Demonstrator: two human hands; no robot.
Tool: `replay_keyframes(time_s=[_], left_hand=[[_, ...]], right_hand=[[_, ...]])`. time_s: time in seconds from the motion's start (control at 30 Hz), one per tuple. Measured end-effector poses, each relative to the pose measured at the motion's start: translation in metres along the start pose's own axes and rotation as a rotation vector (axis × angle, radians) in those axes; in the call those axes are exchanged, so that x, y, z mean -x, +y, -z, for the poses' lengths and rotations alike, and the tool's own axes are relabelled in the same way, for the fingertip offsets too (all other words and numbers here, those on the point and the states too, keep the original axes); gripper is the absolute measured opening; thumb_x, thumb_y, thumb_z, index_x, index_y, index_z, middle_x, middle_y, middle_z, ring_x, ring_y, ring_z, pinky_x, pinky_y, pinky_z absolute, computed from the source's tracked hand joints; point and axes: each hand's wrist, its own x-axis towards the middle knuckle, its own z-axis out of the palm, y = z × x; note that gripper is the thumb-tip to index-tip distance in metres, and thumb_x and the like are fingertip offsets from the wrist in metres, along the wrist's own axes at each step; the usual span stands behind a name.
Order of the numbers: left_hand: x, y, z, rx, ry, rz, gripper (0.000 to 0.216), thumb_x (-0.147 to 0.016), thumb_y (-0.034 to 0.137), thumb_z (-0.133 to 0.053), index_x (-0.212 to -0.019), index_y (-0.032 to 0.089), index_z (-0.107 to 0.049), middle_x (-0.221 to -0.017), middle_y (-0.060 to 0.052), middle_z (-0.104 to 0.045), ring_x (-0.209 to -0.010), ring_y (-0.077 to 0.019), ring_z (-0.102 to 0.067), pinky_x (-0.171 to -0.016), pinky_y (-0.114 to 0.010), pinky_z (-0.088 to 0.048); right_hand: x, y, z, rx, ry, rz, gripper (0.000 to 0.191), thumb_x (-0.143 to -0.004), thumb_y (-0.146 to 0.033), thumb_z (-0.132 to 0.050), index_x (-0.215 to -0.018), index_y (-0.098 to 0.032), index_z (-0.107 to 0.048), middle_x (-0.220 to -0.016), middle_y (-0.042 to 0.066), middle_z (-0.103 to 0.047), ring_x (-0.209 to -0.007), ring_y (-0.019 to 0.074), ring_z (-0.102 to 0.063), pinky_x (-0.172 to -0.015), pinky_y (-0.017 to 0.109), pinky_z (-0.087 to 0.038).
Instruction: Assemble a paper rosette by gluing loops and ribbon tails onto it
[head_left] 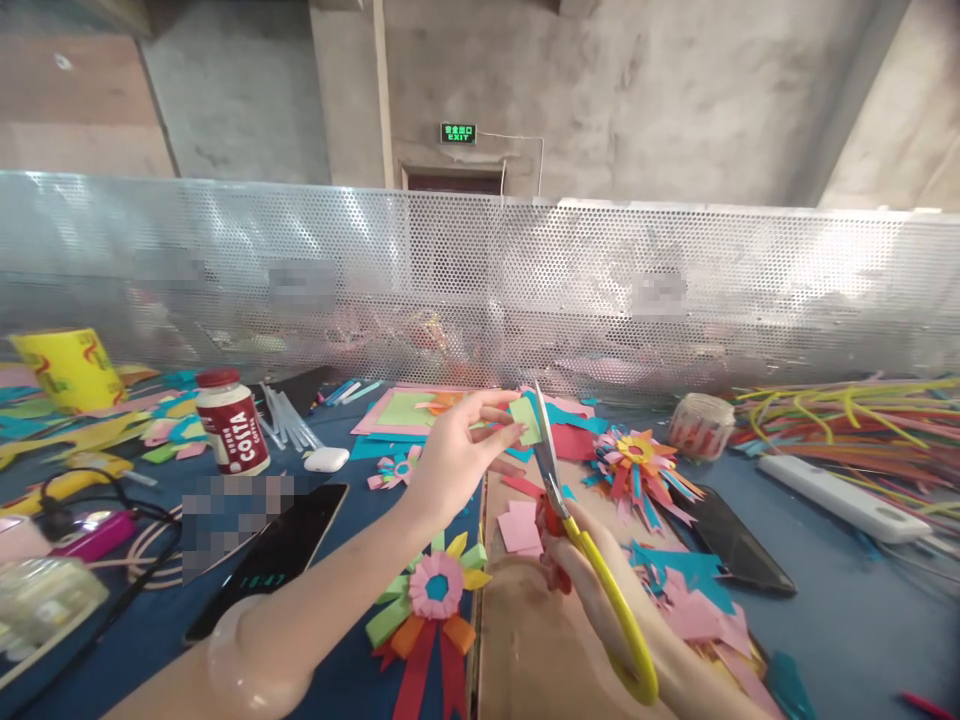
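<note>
My left hand [461,440] pinches a small light green piece of paper [527,420] between thumb and fingers. In my right hand [585,560] is a pair of scissors [607,590] with a yellow handle loop and a red-orange grip, the blades pointing up beside the green paper's right edge. Whether the blades touch the paper I cannot tell. Below the hands lie pink paper pieces [519,528] on a brown board [525,640]. A paper rosette [436,590] with a pink ring, blue centre and red tails sits below my left forearm.
Another rosette [636,455] lies to the right, near a dark phone [739,540] and a glass jar [701,425]. Left are a Costa bottle [232,425], a phone [281,550] and a white earbud case [327,459]. A power strip [840,497] borders coloured pipe cleaners [855,415]. A perforated metal panel [585,290] stands behind.
</note>
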Motion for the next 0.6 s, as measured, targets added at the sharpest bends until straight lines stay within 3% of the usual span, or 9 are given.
replay_keyframes(time_s=[0.4,0.6], left_hand=[[0.0020,0.0003,-0.0014,-0.028,0.027,-0.041,0.036,-0.073,0.027,-0.067,-0.108,0.022,-0.060,-0.098,-0.007,-0.061,-0.077,-0.0205,-0.063,-0.051,-0.025,-0.055],[0.0031,-0.0032,-0.0021,-0.098,0.037,-0.053,0.035,-0.075,0.029,-0.065,-0.109,0.021,-0.059,-0.095,-0.006,-0.061,-0.078,-0.0187,-0.063,-0.057,-0.024,-0.053]], right_hand=[[-0.0005,0.0039,-0.0014,0.020,0.014,-0.018,0.009,-0.075,-0.030,-0.045,-0.073,-0.022,-0.043,-0.059,-0.005,-0.044,-0.053,0.0137,-0.046,-0.054,0.026,-0.038],[0.0019,-0.0005,-0.0017,0.012,0.019,-0.015,0.009,-0.075,-0.030,-0.046,-0.076,-0.022,-0.044,-0.060,-0.005,-0.043,-0.054,0.0134,-0.044,-0.054,0.026,-0.036]])
